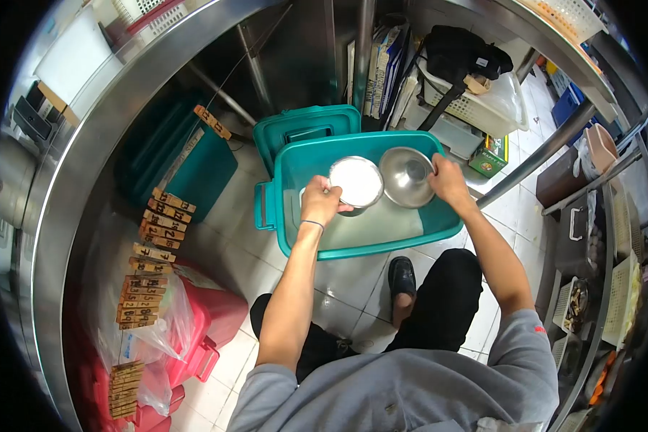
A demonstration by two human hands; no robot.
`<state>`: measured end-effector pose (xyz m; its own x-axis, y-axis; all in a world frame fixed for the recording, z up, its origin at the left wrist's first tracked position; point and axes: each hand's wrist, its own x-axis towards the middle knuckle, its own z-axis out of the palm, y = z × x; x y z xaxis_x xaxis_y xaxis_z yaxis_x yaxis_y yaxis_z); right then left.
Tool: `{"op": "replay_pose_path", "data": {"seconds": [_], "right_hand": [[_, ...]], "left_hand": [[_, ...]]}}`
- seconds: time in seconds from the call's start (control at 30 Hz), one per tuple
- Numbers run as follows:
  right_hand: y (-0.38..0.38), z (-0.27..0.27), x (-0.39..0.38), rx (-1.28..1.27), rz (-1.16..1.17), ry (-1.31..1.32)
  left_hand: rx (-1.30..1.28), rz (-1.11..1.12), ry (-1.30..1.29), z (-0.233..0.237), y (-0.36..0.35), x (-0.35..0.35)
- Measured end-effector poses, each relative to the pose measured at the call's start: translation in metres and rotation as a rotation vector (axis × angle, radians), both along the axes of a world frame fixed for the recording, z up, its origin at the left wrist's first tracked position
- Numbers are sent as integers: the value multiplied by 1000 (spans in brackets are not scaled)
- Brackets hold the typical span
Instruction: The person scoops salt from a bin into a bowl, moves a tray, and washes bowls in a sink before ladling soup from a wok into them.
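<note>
Hidden around the teal plastic tub (360, 253)
Over it, a round white-filled container (356, 181) covers part of my left hand (320, 200); behind the tub, a rectangular teal plastic lid (306, 123) is partly hidden.

We count one left hand (321, 202), one right hand (450, 180), one steel bowl (405, 189), one white-filled round vessel (372, 204), one open teal bin (371, 253), one wristband (312, 224), one black bag (459, 56) and one green carton (490, 156).

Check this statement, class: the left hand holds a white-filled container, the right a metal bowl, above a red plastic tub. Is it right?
No: the plastic tub is teal, not red, as the head view shows; the rest stands.
</note>
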<state>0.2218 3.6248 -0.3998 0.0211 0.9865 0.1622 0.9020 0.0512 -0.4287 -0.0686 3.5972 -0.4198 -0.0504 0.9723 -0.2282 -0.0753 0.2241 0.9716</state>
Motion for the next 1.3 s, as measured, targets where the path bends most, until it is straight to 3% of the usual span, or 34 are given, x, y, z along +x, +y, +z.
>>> {"op": "replay_pose_path", "data": {"seconds": [0.13,0.17,0.3,0.4,0.43,0.53,0.7,0.8,0.83,0.93,1.03,1.13,1.3], "right_hand": [[12,-47,7,-44,71,-4],[15,-39,3,-305,39,152],[27,-38,-2,-614,139,135],[40,-32,-16,-454,187,495],[29,3,-35,-628,169,790],[17,25,-68,-683,304,828],[32,3,-70,-509,259,830],[29,-4,-55,-497,237,670],[29,-4,-50,-471,231,561],[26,-11,-36,-450,187,450],[20,-10,-31,-449,214,458],[19,6,-33,-425,261,491],[27,7,-33,-304,241,558]], "left_hand": [[3,16,-45,-3,-3,-3],[-2,32,-70,0,-2,-3],[-9,57,-121,-2,-7,-6],[14,63,-162,0,-5,-10],[24,73,-173,2,-6,-11],[49,86,-215,2,-5,-4],[-34,37,-284,-5,-9,-4],[-19,-129,907,-22,2,-31],[47,-80,1077,-32,4,-36],[428,-68,651,-16,11,-21],[569,-148,642,-21,38,7],[442,-364,686,-15,61,13],[170,-325,426,-13,49,3]]}}
